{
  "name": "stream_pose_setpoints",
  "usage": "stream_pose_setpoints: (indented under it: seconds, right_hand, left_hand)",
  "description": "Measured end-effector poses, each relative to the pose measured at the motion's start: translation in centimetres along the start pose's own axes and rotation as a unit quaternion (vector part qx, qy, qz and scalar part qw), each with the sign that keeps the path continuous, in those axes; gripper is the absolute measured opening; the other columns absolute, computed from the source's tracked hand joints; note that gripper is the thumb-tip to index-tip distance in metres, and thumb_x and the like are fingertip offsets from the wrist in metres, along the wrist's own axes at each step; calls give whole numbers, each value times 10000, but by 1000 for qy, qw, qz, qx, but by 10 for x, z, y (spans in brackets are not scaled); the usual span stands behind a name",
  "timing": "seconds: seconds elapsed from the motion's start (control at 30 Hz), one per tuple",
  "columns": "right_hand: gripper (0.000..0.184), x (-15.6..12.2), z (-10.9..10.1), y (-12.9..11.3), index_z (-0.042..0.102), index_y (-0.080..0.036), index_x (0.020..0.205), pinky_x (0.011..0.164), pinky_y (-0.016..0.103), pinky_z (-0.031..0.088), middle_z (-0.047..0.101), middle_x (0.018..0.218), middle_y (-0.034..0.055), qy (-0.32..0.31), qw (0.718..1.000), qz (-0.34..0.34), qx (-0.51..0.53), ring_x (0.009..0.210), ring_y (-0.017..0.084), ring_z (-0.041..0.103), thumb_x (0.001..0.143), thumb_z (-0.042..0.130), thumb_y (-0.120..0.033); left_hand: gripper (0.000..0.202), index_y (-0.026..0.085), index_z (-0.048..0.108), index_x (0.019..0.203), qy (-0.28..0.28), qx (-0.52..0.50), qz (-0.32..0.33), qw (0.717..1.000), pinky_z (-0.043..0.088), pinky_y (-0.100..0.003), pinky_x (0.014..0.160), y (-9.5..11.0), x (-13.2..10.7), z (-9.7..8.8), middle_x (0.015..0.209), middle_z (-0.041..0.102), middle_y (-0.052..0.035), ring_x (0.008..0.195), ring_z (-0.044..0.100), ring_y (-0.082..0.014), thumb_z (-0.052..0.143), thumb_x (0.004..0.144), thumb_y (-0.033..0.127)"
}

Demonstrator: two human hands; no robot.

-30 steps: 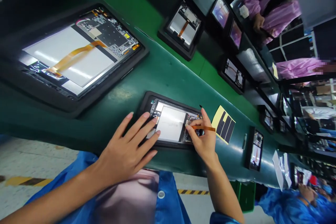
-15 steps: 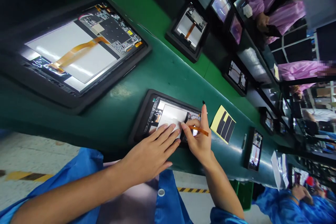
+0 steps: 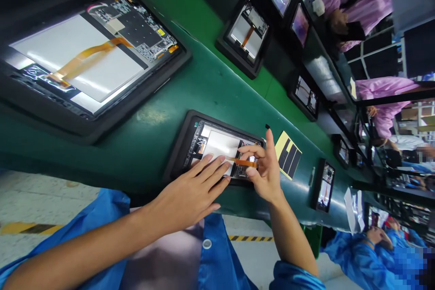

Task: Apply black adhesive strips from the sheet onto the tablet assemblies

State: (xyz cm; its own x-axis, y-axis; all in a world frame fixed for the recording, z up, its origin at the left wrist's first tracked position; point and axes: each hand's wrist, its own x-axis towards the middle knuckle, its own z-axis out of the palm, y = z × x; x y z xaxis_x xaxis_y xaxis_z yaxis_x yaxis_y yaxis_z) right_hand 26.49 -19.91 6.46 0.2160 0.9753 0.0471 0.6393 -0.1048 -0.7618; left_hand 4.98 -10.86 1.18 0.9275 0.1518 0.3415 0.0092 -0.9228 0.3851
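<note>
A tablet with its back off (image 3: 220, 140) lies in a black tray (image 3: 180, 145) in front of me, white battery and circuit board showing. My left hand (image 3: 200, 181) rests flat on the battery's near part, fingers stretched out and close together. An orange flex cable (image 3: 243, 162) runs from near its fingertips to the right across the board. My right hand (image 3: 267, 167) has thumb and bent fingers about the cable's right end; the contact is partly hidden. Its one raised finger carries a small black piece of tape (image 3: 268, 126) on the tip.
Right of my hand lies a yellow sheet with black strips (image 3: 288, 154). A larger-looking opened tablet (image 3: 95, 54) is at the left. More trayed tablets (image 3: 249, 36) line the green line behind, and another (image 3: 325, 186) stands right. Co-workers in pink (image 3: 380, 95) and blue sit beyond.
My right hand has turned and shifted slightly right. The flex cable, whose free end stuck out past the hand, now lies across the circuit board. My left hand stays flat on the battery.
</note>
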Motion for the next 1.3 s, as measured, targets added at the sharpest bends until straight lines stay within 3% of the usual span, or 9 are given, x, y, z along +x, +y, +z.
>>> stream_pose_setpoints:
  seconds: [0.1,0.27,0.37,0.53,0.67,1.03,1.3]
  right_hand:
    - [903,-4,0,2,-74,-215,1670,822,457,625,681,1247,154,22,999,-28,-15,885,221,700,1034,373,-675]
    - [737,-9,7,-1,15,-202,1677,866,456,623,744,1157,115,61,993,-82,-55,938,227,726,1080,420,-356]
    - [745,-7,16,-7,34,-188,1677,901,461,610,773,1158,106,28,984,-148,-91,1049,242,732,1057,444,-244]
    - [754,3,37,-13,50,-135,1675,986,470,549,760,1255,121,-8,958,-251,-141,1230,254,670,1049,464,-211]
    - [759,6,49,-10,49,-77,1666,1055,470,494,744,1292,124,-40,935,-295,-193,1270,253,644,1048,477,-182]
    - [768,3,55,-9,-46,15,1639,1094,508,418,643,1428,203,-48,920,-255,-292,1414,314,524,1086,399,-277]
    - [768,0,58,-14,-55,24,1636,1125,503,366,647,1423,200,-29,907,-234,-349,1381,318,543,1104,359,-344]
  left_hand:
    - [615,148,649,1358,4,5,-3,1000,253,-542,1280,-2,-4,-6,1511,582,-162,1465,469,-367,676,908,568]
    - [462,133,687,1292,26,6,-27,999,263,-536,1294,-12,-18,-22,1409,659,-152,1465,471,-354,632,965,454]
    - [369,118,695,1252,62,-9,-51,997,300,-531,1284,-20,-28,-31,1422,650,-157,1478,460,-339,573,1007,366]
    - [170,138,693,1103,126,-17,-122,984,393,-588,1224,-38,-37,-44,1387,650,-168,1441,494,-347,618,954,170]
    - [100,159,680,1010,150,-3,-174,973,484,-578,1147,-48,-32,-48,1308,657,-158,1339,567,-336,649,918,140]
    - [125,157,708,908,124,11,-225,966,462,-602,1152,-47,-6,-42,1365,617,-175,1375,532,-376,602,947,208]
    - [334,227,700,1286,71,52,-158,983,381,-641,1193,-37,-16,-35,1505,581,-144,1445,481,-396,588,995,346]
